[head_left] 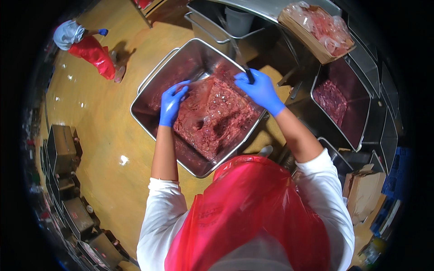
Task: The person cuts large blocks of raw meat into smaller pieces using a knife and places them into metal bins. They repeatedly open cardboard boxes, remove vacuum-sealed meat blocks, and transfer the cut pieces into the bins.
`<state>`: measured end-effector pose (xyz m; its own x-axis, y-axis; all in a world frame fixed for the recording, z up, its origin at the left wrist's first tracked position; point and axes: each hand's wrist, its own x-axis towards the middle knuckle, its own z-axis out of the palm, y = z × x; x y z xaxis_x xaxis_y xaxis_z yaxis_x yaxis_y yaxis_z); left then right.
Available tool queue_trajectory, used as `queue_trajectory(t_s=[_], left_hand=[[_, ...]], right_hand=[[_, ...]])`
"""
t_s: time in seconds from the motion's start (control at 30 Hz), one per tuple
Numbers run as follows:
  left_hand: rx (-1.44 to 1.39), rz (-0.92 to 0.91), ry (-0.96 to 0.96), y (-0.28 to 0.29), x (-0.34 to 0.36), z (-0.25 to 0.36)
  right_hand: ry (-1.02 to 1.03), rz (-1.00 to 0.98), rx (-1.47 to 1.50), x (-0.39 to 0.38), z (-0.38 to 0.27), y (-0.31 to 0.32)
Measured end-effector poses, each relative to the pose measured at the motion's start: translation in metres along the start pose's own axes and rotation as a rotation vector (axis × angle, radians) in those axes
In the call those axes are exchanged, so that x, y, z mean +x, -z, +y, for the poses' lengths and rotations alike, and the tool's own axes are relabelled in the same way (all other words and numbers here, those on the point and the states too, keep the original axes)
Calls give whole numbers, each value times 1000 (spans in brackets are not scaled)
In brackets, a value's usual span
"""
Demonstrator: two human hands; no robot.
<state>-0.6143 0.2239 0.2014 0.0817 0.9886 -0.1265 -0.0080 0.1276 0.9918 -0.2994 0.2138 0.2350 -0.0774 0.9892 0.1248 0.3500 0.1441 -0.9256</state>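
The work area has a yellow floor (104, 135), with a co-worker (95, 52) in a red apron standing well apart at the upper left. A rectangular stainless-steel bin (168, 80) stands directly in front of the person. Inside it lies a mass of ground meat (239, 108), its left part apparently overlaid by translucent film (199, 92).

The gloved right hand (263, 88) is closed around the black handle of a long-bladed tool, apparently a knife (250, 76); the blade points up and away, past the far rim. The gloved left hand (172, 104) is at the left edge of the film with fingers curled; whether it pinches the film cannot be determined. A second steel bin (348, 74) at the right also contains ground meat, and a cardboard box (298, 34) of crumpled clear plastic sits near it.

Recommended handling, by judgement: keep the blade clear of the left hand whenever the film is handled. Grip the film by its edge and draw it steadily, since wet gloves are likely to slip and thin film may tear and leave fragments in the meat.
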Motion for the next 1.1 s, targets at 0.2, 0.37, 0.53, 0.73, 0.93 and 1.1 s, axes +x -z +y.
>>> queue_trajectory(t_s=[0.2,0.37,0.53,0.73,0.93,1.1], left_hand=[[81,161,245,5,24,-79],[65,105,312,-60,64,-69],[-33,23,117,-177,133,32],[490,4,-927,-323,292,175],[383,-325,-1213,-567,346,217],[1054,-738,-1313,-628,411,93]], right_hand=[[-205,303,-343,-180,136,134],[-671,720,-203,-364,193,169],[-884,1134,275,-480,230,155],[-981,1281,500,-528,240,132],[-1277,1464,70,-548,232,120],[-1484,1483,37,-577,233,76]])
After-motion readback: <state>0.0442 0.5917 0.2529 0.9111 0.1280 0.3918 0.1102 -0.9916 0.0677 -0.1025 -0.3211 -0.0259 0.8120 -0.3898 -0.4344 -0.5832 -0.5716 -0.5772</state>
